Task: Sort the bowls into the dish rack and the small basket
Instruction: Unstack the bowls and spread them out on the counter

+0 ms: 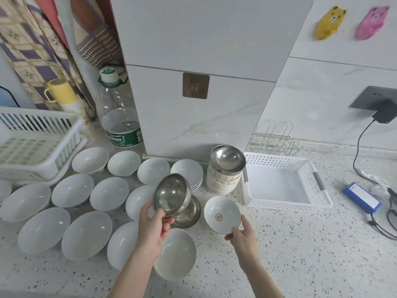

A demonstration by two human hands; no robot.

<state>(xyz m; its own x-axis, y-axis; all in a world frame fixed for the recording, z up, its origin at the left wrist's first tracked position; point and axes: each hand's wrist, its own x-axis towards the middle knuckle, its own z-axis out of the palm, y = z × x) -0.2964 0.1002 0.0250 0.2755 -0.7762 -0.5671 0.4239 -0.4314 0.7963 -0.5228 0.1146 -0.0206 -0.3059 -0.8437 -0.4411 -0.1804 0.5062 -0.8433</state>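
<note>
From the head view we see the left hand (153,227) pinching a steel bowl (171,194), the right hand (241,233) gripping a small white bowl (222,214) — white bowls (86,235) crowd the desk (300,254) between dish rack (32,143) and small basket (285,181).

- A speckled stone countertop (290,254) carries everything.
- The small white basket (279,181) sits on it as landmark.
- Far left of the basket: a white dish rack (38,143).
- Between them: many white bowls (86,235) and a bowl stack (223,179).
- Right of the basket: a blue pack (362,195) with cables.
</note>
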